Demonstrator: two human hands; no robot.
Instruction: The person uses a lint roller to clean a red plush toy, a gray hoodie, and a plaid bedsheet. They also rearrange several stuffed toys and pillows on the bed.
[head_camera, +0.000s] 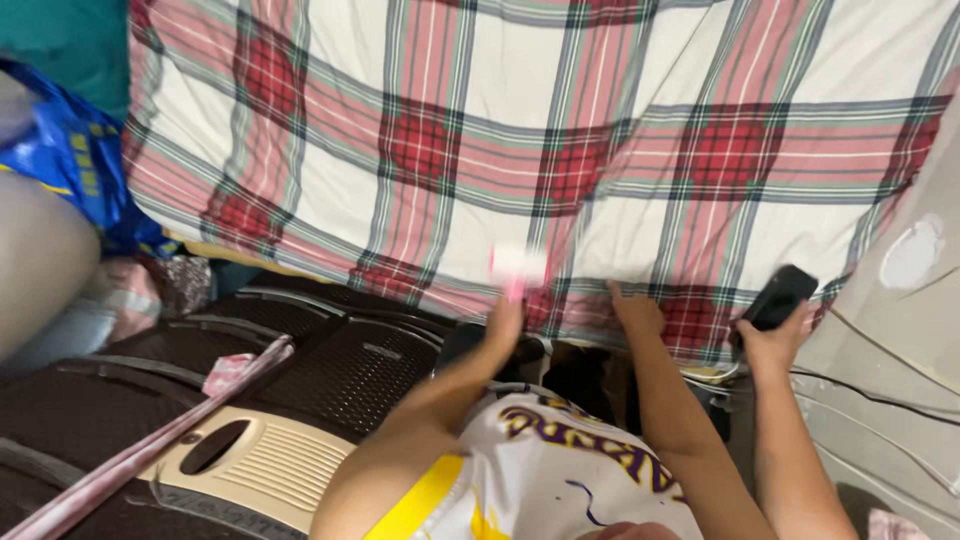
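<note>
Left hand (505, 322) is gripping a blurred pink-white object (517, 268); right hand (636, 308) is pressing the plaid bedsheet (640, 150), grip unclear. Swinging fast, it is risking slipping free.

A red, white and grey-green plaid is shown on the bedsheet (560, 130). The stacked plastic chairs (330, 360) are coloured dark brown, and the bag (75, 160) blue with yellow.

A blue plastic bag (75, 160) lies left of dark brown plastic chairs (330, 365), near a long pink stick (150, 445).
</note>
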